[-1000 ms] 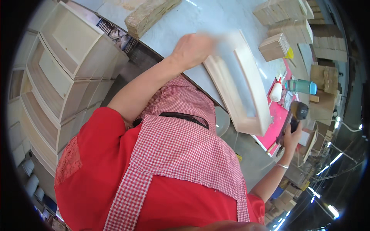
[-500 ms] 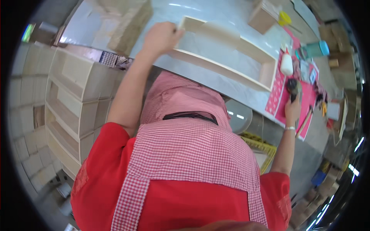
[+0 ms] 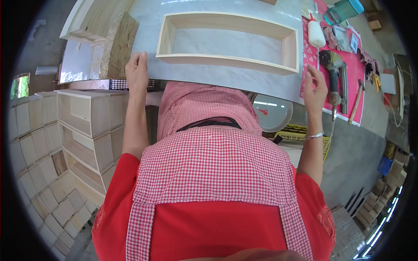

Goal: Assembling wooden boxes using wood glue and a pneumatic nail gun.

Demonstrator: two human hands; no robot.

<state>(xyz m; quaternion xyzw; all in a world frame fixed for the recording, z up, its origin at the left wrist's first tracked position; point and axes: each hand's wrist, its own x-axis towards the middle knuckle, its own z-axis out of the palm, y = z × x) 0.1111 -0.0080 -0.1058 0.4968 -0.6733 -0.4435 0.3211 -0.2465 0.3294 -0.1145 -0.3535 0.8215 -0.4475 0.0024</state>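
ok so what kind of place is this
Probably a woodworking workshop: an unpainted wooden frame lies on the table, what looks like a nail gun rests on a pink mat, and open wooden boxes are stacked at left.

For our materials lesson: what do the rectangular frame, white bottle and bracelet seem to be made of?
Rectangular frame: probably bare wood, matt, from its pale tan, unpainted-looking walls. White bottle: likely plastic, smooth, from its milky body. Bracelet: perhaps polished metal, from its silvery shine.

The outer face of the wooden frame's (image 3: 230,61) far wall is hidden. Stacked boards (image 3: 98,17) (upper left) are cut off above; a round grey object (image 3: 278,115) is partly hidden by the table (image 3: 278,85).
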